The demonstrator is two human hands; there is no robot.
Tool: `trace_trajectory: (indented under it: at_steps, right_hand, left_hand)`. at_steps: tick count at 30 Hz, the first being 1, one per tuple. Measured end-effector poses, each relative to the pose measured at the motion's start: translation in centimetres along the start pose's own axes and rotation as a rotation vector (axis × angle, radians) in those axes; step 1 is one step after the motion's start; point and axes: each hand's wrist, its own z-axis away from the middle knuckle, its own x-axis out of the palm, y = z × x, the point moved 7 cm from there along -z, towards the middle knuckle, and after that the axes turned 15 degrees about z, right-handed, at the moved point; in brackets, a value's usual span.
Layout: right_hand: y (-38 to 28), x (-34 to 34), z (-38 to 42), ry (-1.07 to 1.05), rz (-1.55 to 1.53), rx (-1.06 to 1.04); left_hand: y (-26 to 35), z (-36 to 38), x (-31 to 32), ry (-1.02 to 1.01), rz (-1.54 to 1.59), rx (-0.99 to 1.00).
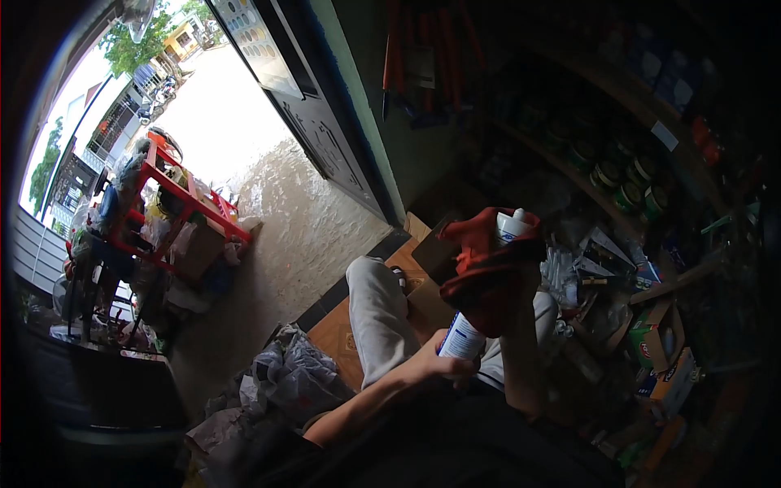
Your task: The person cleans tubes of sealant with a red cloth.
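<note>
A white tube with blue print (pixel 462 337) is in my left hand (pixel 443 358), whose bare fingers wrap round its lower end. Its white cap end (pixel 511 226) shows higher up, among the folds of a dark red cloth (pixel 480 244). My right hand (pixel 496 305) is at the upper part of the tube, mostly covered by the red cloth and deep shadow, so its fingers cannot be made out. Both hands are in front of my knees, over grey trousers (pixel 378 317).
Crumpled plastic bags (pixel 297 370) lie at the left of my legs. Beyond the doorway stands a red rack (pixel 191 199) full of goods. Shelves with green cans (pixel 626 195) and open boxes (pixel 655 337) fill the right side. An open door (pixel 325 138) is ahead.
</note>
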Motion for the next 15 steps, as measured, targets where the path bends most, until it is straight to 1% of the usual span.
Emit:
trace_trajectory:
  at_steps: [1, 2, 4, 5, 7, 9, 10, 11, 13, 14, 15]
  right_hand:
    - [0.6, 0.4, 0.3, -0.048, -0.015, 0.041]
    - [1.0, 0.4, 0.4, -0.024, 0.017, 0.044]
    - [1.1, 0.6, 0.3, 0.063, 0.097, 0.026]
    - [1.0, 0.7, 0.1, 0.11, 0.133, 0.013]
    - [0.9, 0.8, -0.3, 0.208, 0.193, -0.013]
    - [0.9, 0.9, -0.7, 0.318, 0.251, -0.032]
    - [0.8, 0.8, -0.9, 0.386, 0.295, -0.048]
    - [0.6, 0.8, -1.0, 0.457, 0.348, -0.071]
    - [0.6, 0.3, -1.0, 0.563, 0.47, -0.122]
    - [1.0, 0.0, -0.7, 0.573, 0.557, -0.198]
    - [1.0, -0.4, -0.7, 0.577, 0.646, -0.29]
  left_hand:
    - [-1.7, 0.1, 1.1, -0.148, 0.393, -0.099]
    - [-3.1, 0.0, 2.2, -0.306, 0.55, -0.194]
    - [-4.4, -0.1, 2.4, -0.462, 0.646, -0.317]
    - [-3.3, -0.3, 1.0, -0.396, 0.576, -0.244]
    - [-0.9, 0.0, -0.8, -0.212, 0.225, -0.155]
    - [3.0, 0.2, -1.0, 0.153, -0.431, 0.084]
    - [5.0, 0.9, 0.3, 0.285, -0.544, 0.185]
    - [6.2, 1.2, -0.8, 0.457, -0.912, 0.376]
    - [7.8, 1.6, -1.1, 0.605, -1.376, 0.463]
    - [7.9, 1.6, -0.4, 0.552, -1.287, 0.396]
    - [7.1, 1.4, -0.8, 0.477, -1.062, 0.329]
